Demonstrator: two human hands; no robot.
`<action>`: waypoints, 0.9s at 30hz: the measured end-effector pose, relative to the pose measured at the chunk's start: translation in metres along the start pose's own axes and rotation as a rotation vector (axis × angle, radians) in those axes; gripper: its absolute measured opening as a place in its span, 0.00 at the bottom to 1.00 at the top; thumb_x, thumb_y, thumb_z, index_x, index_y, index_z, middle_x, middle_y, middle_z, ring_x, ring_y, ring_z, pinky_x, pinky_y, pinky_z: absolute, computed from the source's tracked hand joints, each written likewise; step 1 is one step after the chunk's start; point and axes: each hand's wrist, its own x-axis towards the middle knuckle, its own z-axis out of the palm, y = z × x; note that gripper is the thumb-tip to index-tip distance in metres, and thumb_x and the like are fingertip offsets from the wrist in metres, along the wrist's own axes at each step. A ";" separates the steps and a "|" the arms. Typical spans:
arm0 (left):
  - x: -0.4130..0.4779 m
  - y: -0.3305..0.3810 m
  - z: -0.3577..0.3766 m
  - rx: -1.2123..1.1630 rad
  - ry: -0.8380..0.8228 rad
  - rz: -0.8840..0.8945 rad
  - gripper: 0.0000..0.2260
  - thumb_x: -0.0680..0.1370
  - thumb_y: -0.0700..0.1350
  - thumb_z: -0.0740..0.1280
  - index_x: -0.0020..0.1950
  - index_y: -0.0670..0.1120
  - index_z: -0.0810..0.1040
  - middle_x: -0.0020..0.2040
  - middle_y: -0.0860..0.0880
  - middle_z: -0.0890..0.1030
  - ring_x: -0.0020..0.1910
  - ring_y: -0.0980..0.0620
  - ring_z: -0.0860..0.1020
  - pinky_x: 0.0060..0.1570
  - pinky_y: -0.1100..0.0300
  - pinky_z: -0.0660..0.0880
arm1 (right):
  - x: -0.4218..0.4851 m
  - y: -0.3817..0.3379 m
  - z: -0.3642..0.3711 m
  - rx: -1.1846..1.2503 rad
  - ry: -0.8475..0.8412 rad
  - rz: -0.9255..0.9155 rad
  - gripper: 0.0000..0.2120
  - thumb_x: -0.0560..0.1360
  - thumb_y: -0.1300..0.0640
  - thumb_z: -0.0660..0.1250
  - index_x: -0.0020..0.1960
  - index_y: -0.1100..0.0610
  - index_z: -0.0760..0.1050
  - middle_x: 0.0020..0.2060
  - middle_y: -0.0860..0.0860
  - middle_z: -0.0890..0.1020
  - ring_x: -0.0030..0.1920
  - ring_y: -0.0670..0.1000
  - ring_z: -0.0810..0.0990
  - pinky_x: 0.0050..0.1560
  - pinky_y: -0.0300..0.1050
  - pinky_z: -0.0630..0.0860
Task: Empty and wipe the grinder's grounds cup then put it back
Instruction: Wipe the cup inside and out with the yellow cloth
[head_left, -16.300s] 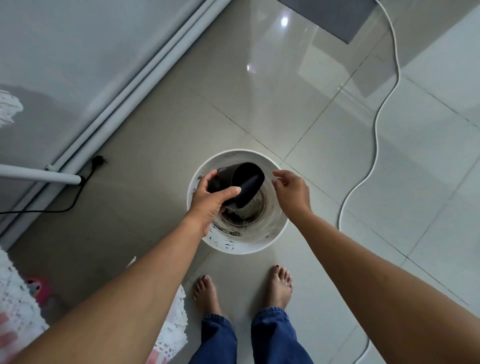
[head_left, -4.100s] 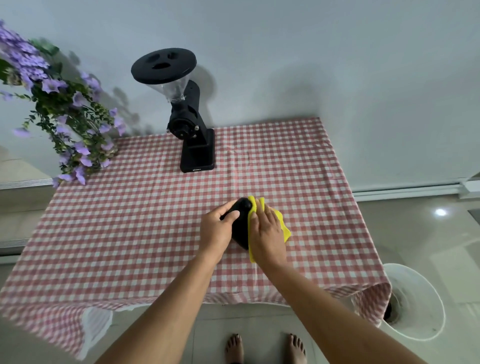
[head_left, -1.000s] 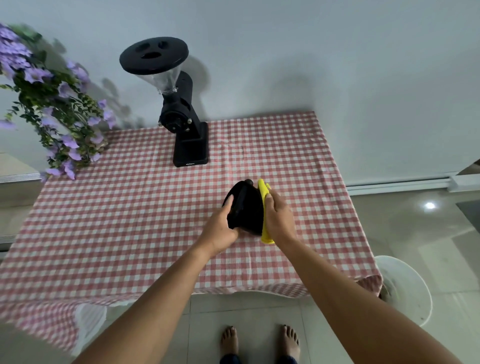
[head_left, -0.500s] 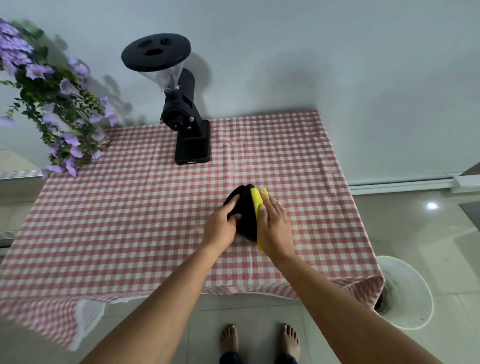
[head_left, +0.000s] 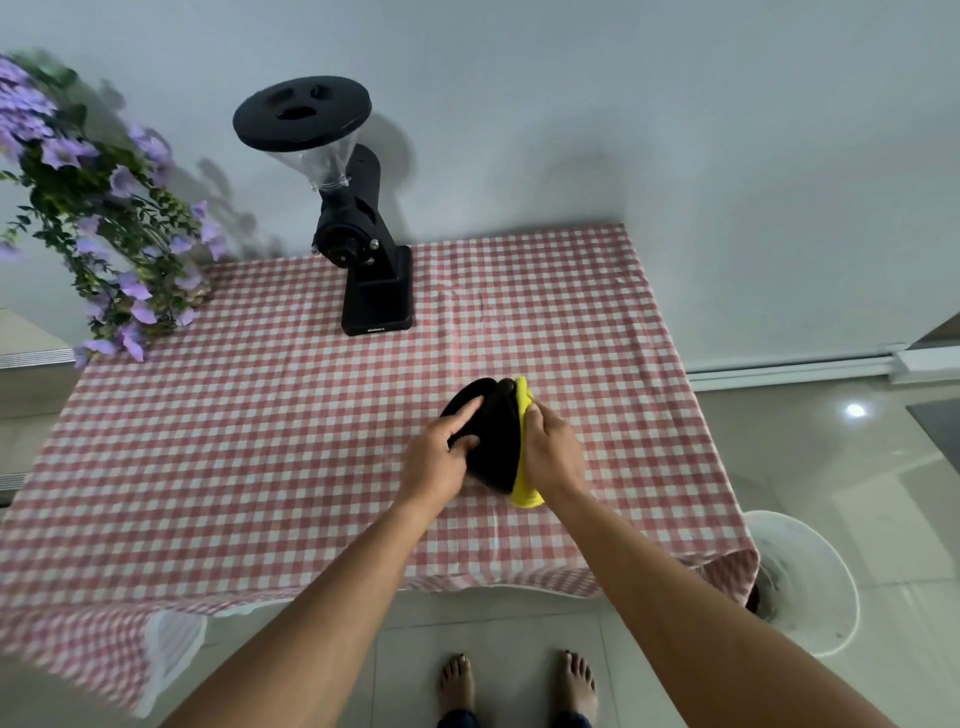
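Observation:
The black grounds cup (head_left: 493, 436) lies on its side over the checked tablecloth (head_left: 260, 441), its mouth turned left. My left hand (head_left: 439, 457) grips it at the rim, fingers inside the opening. My right hand (head_left: 553, 452) presses a folded yellow cloth (head_left: 523, 483) against the cup's right side. The black grinder (head_left: 363, 244) with its clear hopper stands at the back of the table by the wall, its base platform bare.
Purple flowers (head_left: 98, 208) hang over the table's back left corner. A white bucket (head_left: 810, 577) stands on the tiled floor just past the table's right front corner. My bare feet (head_left: 514, 686) are on the floor below the table's front edge.
My right hand with the yellow cloth has shifted along the cup's side, and the cup has turned a little in my left hand. The grinder has not moved.

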 end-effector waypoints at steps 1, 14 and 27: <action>0.000 -0.001 -0.001 -0.020 0.002 0.000 0.23 0.82 0.36 0.64 0.73 0.55 0.74 0.74 0.48 0.74 0.71 0.49 0.73 0.61 0.68 0.75 | -0.002 -0.003 0.002 -0.033 -0.002 -0.035 0.22 0.81 0.46 0.48 0.69 0.47 0.72 0.59 0.51 0.82 0.56 0.52 0.78 0.59 0.56 0.75; -0.008 -0.004 -0.008 -0.155 -0.048 -0.046 0.24 0.82 0.33 0.63 0.68 0.59 0.78 0.73 0.50 0.75 0.56 0.71 0.78 0.51 0.77 0.74 | 0.019 0.005 -0.009 0.016 -0.127 0.082 0.19 0.81 0.47 0.54 0.37 0.57 0.72 0.32 0.51 0.75 0.34 0.50 0.72 0.37 0.47 0.69; -0.002 0.008 -0.001 -0.168 0.036 -0.071 0.23 0.82 0.33 0.62 0.70 0.55 0.77 0.70 0.50 0.78 0.67 0.54 0.76 0.48 0.77 0.74 | -0.033 0.004 0.010 0.004 0.137 -0.377 0.18 0.84 0.50 0.54 0.69 0.50 0.74 0.66 0.46 0.78 0.66 0.43 0.73 0.65 0.48 0.74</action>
